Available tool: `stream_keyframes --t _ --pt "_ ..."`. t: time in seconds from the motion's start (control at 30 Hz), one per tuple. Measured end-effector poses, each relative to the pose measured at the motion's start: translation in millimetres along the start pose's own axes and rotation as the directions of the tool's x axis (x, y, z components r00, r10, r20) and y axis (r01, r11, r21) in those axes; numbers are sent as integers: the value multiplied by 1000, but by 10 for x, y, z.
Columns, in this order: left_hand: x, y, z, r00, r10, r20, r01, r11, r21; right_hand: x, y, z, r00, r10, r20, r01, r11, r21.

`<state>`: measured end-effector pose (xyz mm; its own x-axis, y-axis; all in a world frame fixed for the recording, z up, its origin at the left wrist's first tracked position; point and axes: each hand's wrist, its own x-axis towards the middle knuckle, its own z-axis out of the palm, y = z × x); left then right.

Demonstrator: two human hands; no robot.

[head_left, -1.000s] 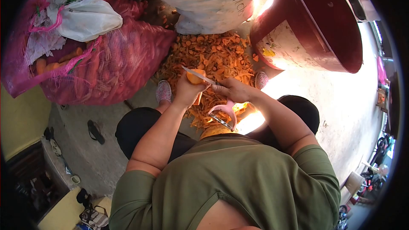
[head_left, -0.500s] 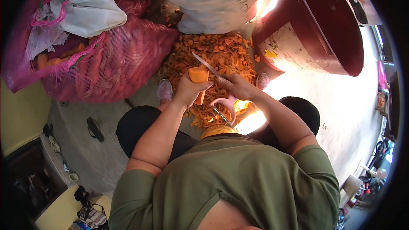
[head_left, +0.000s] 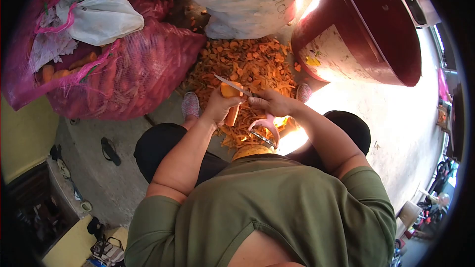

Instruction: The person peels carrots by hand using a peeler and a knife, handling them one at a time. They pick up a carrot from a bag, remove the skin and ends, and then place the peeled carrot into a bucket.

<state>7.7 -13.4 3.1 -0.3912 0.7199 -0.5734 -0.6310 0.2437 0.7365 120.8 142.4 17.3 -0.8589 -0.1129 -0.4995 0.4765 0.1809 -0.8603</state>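
My left hand [head_left: 216, 108] is closed around a thick peeled carrot [head_left: 231, 90], whose top end shows above the fingers and whose lower part sticks out below them. In my right hand [head_left: 273, 103] is a knife [head_left: 228, 82], its blade pointing up and left and lying across the carrot's top end. A pink peeler [head_left: 268, 125] with a metal blade hangs below the same hand; how the fingers hold it is hidden. Beneath both hands spreads a heap of carrot peelings and cut ends [head_left: 247, 64], between my feet.
A pink mesh sack [head_left: 143, 76] full of carrots lies at the left. A stuffed whitish bag [head_left: 237, 5] with black writing stands ahead. To the right is a large dark red tub [head_left: 329, 44]. A flip-flop [head_left: 110, 151] lies on the concrete floor at the left.
The knife has moved down and left, from beside the carrot to across its top end. The peeler under my right hand has shifted slightly right. My left hand keeps its hold.
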Motion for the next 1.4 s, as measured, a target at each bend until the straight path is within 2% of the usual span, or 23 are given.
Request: stream_keyframes --t 0.03,0.07,0.13,0.17,0.2,0.3,0.37,0.47,0.53,0.67,0.73,0.93,1.03,1.13,1.2,1.27,1.4 --pt "-11 29 4 999 -34 20 35 999 -22 1 5 -3 997 -48 -54 46 998 -37" --pt "-24 53 3 993 -15 119 20 999 -41 6 14 -12 989 -98 -107 90 993 -76" --pt "-62 91 -8 949 20 314 3 997 -74 67 172 -145 984 98 -148 -106 993 -49" --pt "-59 109 -22 952 -3 306 26 997 -71 93 239 -188 967 194 -163 -202 979 -34" --pt "-58 114 -36 956 -23 294 47 996 -74 54 167 -210 975 150 -166 -157 987 -31" --pt "-80 125 -44 965 -82 248 120 982 -143 40 118 -213 970 170 -175 -165 985 41" --pt "-101 138 -22 976 -101 194 136 975 -177 20 49 -228 987 108 -122 -103 994 46" --pt "-80 127 7 994 -18 110 39 981 -191 -84 -167 -195 996 32 -78 -31 999 5" --pt "-36 69 -61 987 33 156 -8 988 -155 -83 -193 -175 1000 -19 -17 18 997 -75" --pt "-35 62 -21 983 70 172 -69 998 -11 -129 -215 -92 1000 -24 10 25 995 -100" --pt "-44 80 -5 987 41 156 -44 999 13 -156 -242 -82 1000 -14 25 17 993 -119" --pt "1 21 -21 987 66 144 -80 992 93 -72 -68 -100 989 38 142 -35 999 -27" --pt "-9 8 23 970 125 208 -164 969 187 -56 -37 -86 996 -55 76 56 998 -18" --pt "-38 17 49 953 117 278 -184 955 231 75 224 -200 988 129 -85 -136 988 -79" --pt "-46 110 27 959 87 271 -155 958 240 76 274 -259 976 174 -128 -179 983 -27" --pt "-39 129 -46 974 55 218 -76 993 89 62 243 -263 965 223 -140 -214 974 80" --pt "-30 76 -92 989 -26 148 38 996 -83 18 45 -234 990 119 -73 -111 989 101"
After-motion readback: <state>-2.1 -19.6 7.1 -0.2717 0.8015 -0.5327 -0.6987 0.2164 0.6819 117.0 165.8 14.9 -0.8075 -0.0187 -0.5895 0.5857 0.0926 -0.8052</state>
